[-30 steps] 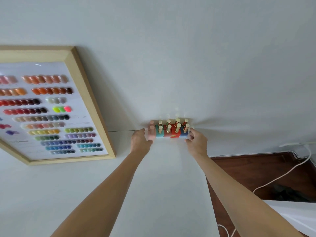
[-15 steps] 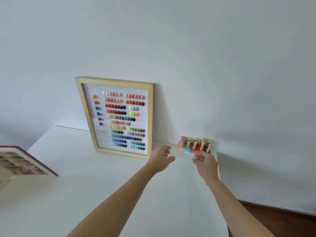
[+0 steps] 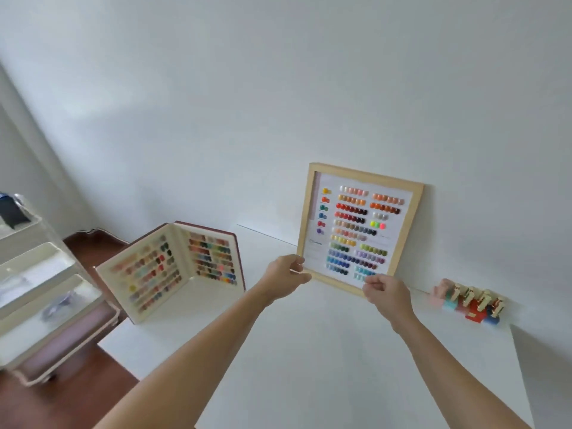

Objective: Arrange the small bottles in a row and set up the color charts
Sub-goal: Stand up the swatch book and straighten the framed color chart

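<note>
— What did we have in front of us? Begin with the room.

— We stood at a white table (image 3: 325, 360) pushed against a plain white wall (image 3: 278, 103), with dark wooden floor showing at the lower left. Nearest us, both bare forearms reached forward over the tabletop.

— And the hands?

— Our left hand (image 3: 283, 275) was at the lower left corner of the framed color chart (image 3: 356, 230), fingers curled round the wooden edge, so we took it to be gripping the frame. Our right hand (image 3: 387, 294) was at the bottom rail, fingers bent inward in a loose fist. We could not tell whether it held the frame or only touched it.

— How did the chart stand?

— Upright on the table, leaning back with its top against the wall, rows of coloured swatches facing us.

— Where were the small bottles (image 3: 469, 301)?

— To the right of the frame, near the table's right end and close to the wall, packed together in a tight cluster, with pale caps over pink, teal, red and blue bases. They were blurred, so we could not count them.

— Anything on the other side?

— A swatch book (image 3: 173, 267) stood open on the left part of the table, well apart from the frame. Past the table's left edge stood a white tiered cart (image 3: 40, 292).
</note>
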The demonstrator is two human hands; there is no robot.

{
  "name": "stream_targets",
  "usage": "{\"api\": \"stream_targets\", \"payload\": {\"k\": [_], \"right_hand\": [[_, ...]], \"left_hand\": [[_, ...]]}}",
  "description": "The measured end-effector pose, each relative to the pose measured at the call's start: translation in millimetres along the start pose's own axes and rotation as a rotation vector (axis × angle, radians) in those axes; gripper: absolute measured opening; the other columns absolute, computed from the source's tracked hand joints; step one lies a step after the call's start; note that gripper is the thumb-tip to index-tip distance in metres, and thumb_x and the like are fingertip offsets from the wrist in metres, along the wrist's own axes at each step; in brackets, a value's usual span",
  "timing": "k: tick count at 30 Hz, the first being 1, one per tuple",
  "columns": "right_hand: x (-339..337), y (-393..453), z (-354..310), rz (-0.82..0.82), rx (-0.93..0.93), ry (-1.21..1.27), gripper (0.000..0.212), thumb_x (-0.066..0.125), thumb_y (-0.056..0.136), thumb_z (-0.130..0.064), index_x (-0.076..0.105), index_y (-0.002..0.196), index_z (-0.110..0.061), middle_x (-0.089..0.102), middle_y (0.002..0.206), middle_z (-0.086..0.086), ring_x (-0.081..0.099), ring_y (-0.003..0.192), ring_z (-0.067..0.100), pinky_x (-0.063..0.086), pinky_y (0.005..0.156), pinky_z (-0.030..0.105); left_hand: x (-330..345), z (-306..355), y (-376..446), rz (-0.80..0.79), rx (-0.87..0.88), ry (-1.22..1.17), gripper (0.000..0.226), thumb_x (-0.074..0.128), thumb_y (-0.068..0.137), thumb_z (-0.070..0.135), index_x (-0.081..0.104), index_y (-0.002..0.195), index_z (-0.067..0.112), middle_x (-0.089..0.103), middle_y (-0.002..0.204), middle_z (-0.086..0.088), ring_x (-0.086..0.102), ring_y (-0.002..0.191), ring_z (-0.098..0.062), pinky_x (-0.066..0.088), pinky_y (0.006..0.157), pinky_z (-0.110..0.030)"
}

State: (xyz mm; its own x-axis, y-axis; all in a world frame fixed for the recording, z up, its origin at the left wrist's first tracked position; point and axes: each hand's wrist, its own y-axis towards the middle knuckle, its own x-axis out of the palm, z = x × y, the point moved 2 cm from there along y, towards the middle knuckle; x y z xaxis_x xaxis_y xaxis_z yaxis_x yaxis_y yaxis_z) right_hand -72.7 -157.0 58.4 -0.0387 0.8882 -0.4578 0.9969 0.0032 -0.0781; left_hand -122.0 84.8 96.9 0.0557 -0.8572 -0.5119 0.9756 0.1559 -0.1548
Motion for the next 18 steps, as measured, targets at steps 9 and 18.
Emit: {"api": "stream_targets", "payload": {"k": [9, 18], "right_hand": [[159, -42, -116, -0.170, -0.077, 0.009, 0.023, 0.066, 0.080, -0.010, 0.067, 0.103, -0.005, 0.069, 0.089, 0.011, 0.066, 0.077, 0.023, 0.058, 0.081, 0.039], [241, -28, -179, -0.244, -0.226, -0.164, 0.034, 0.061, 0.087, -0.013, 0.056, 0.120, -0.006, 0.067, 0.095, 0.011, 0.066, 0.085, 0.026, 0.058, 0.078, 0.037]], "left_hand": [[-177, -96, -61, 0.210, -0.032, 0.068, 0.040, 0.067, 0.087, 0.026, 0.056, 0.124, 0.016, 0.060, 0.098, 0.006, 0.059, 0.092, -0.012, 0.047, 0.073, -0.023], [-273, -157, -58, 0.501, -0.066, 0.364, 0.016, 0.062, 0.083, 0.020, 0.063, 0.099, 0.015, 0.061, 0.093, -0.003, 0.055, 0.084, -0.021, 0.044, 0.073, -0.033]]}}
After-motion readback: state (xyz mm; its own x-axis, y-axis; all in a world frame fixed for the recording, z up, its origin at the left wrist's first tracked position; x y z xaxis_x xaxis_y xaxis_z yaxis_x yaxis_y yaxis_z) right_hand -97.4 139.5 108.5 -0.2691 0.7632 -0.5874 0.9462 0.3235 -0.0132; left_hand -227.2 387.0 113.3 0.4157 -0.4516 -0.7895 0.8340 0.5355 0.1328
